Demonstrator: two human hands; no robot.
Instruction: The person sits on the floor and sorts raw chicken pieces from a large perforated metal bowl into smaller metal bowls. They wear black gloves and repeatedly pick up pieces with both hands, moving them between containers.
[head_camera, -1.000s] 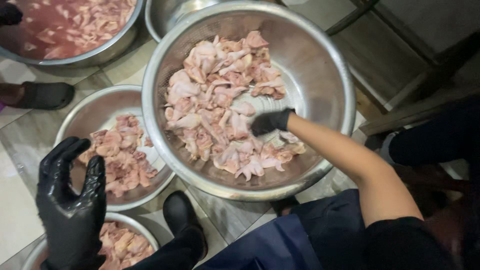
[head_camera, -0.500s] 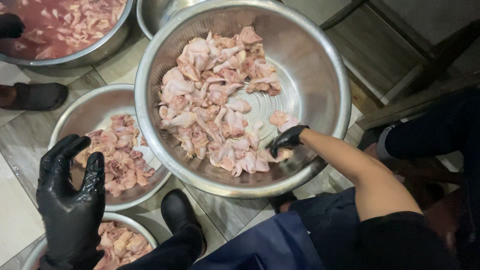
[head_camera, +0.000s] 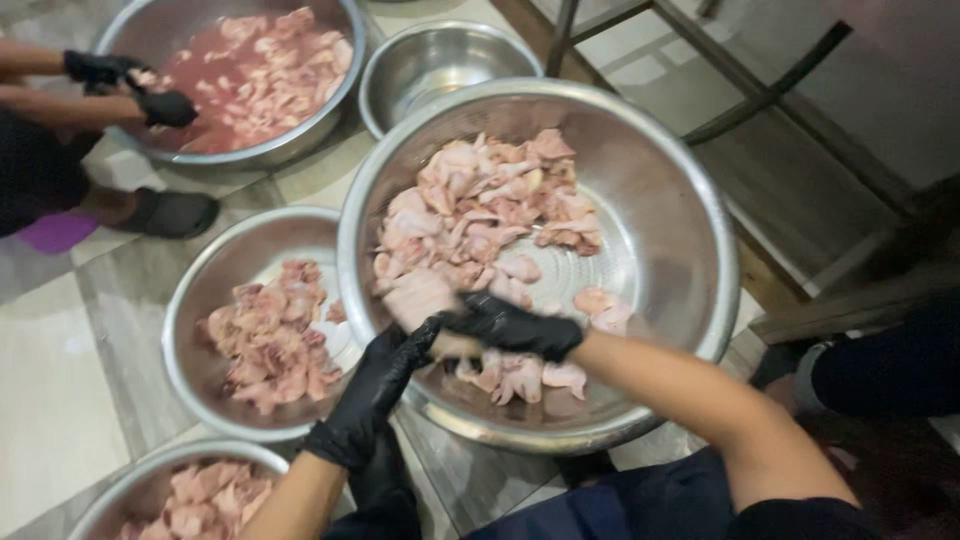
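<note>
The left hand (head_camera: 375, 395), in a black glove, reaches over the near rim of the big steel bowl (head_camera: 690, 260) and closes its fingers on a pale piece of raw chicken (head_camera: 420, 298) at the edge of the heap. The right hand (head_camera: 510, 328), also gloved in black, lies just beside it inside the bowl, fingers curled onto the same piece from the other side, so both hands grip it together where they meet. The piece sits low on the left of the bowl, touching the rest of the pink chicken pile (head_camera: 490, 210), which fills the left and middle of the bowl and leaves the ridged right side bare.

To the left of the big bowl, touching its rim, stands a second steel bowl (head_camera: 195, 300) with a smaller heap of chicken pieces (head_camera: 268, 335) in it. A third bowl (head_camera: 140, 475) with more pieces shows at the bottom left corner, cut off by the frame. Behind the big bowl is a small empty steel bowl (head_camera: 440, 60), and beside that a wide basin (head_camera: 170, 30) of meat in reddish water.

Another person's gloved hands (head_camera: 150, 95) (also black) rest at that basin's left rim, one of them holding a scrap of meat, and a dark sandal (head_camera: 165, 212) stands on the tiled floor (head_camera: 60, 400) below them.
</note>
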